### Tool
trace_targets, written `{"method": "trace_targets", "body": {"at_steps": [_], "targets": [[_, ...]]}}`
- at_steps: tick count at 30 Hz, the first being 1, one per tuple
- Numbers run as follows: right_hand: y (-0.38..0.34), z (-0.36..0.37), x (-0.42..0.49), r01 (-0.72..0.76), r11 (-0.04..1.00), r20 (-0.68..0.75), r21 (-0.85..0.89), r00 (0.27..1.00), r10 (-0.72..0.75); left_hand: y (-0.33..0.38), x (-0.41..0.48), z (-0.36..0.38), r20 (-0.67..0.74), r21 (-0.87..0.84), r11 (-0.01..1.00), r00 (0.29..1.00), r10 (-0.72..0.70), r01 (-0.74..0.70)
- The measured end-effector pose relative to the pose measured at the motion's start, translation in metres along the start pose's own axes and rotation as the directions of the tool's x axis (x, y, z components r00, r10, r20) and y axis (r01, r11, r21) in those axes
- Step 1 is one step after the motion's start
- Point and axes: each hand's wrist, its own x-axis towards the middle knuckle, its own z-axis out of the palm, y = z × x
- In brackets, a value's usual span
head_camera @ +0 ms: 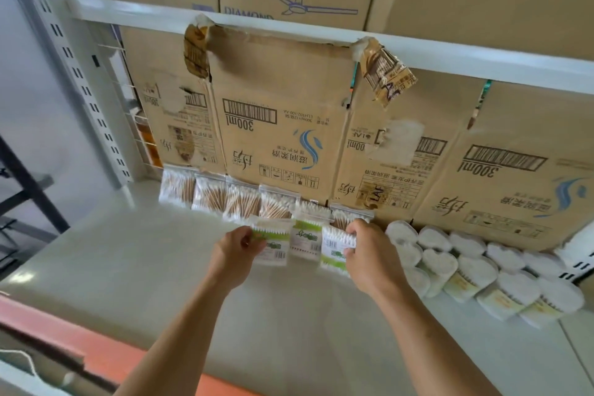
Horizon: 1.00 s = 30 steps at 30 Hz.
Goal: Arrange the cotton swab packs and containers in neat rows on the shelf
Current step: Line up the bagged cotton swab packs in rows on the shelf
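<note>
Left hand (236, 254) pinches the left green-labelled cotton swab pack (272, 246), right hand (369, 255) grips the right pack (334, 249), a middle pack (307, 236) between them on the white shelf (128, 251); heart-shaped swab containers (475, 270) lie just right.

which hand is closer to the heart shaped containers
Right. The right hand, pinching the right green-label pack, sits just left of the heart-shaped containers. The left hand holds the left green-label pack farther away, beyond the middle pack.
</note>
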Motion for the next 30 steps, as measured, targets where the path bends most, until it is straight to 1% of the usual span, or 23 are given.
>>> {"method": "trace_targets", "body": {"at_steps": [3,7,10,13,19,24,26,28,29,30], "targets": [[-0.002,-0.002,0.008,-0.018,0.999,0.009,-0.031,1.000,0.019,0.001,0.008,0.003,0.002,0.029,1.000,1.000,0.004,-0.004],[-0.006,-0.002,0.017,-0.039,0.998,0.021,-0.046,0.999,0.040,0.006,0.013,0.007,-0.025,0.044,0.998,0.999,0.045,-0.044],[-0.007,-0.001,0.021,-0.069,0.995,-0.009,-0.069,0.998,0.068,0.007,0.019,0.011,-0.044,0.040,0.998,0.998,0.042,-0.041],[-0.006,0.000,0.022,-0.081,0.989,-0.012,-0.123,0.997,0.080,0.006,0.022,0.014,-0.078,0.010,0.999,0.996,0.041,-0.041],[-0.007,0.000,0.022,-0.110,0.983,0.032,-0.146,0.993,0.116,0.006,0.021,0.015,-0.161,0.038,0.998,0.985,0.064,-0.058],[-0.012,0.001,0.023,-0.147,0.976,0.042,-0.162,0.987,0.156,0.006,0.023,0.015,-0.136,0.049,0.995,0.987,0.088,-0.082],[-0.013,0.002,0.022,-0.150,0.974,0.053,-0.167,0.986,0.161,0.004,0.023,0.014,-0.137,0.055,0.997,0.988,0.065,-0.058],[-0.014,0.002,0.020,-0.154,0.972,0.059,-0.175,0.984,0.167,0.000,0.018,0.015,-0.169,0.088,0.996,0.985,0.043,-0.029],[-0.014,0.002,0.020,-0.159,0.971,0.059,-0.178,0.983,0.172,0.001,0.013,0.016,-0.200,0.112,0.993,0.978,0.054,-0.032],[-0.013,0.003,0.019,-0.165,0.970,0.057,-0.178,0.982,0.177,0.003,0.006,0.019,-0.227,0.147,0.987,0.969,0.094,-0.062]]}}
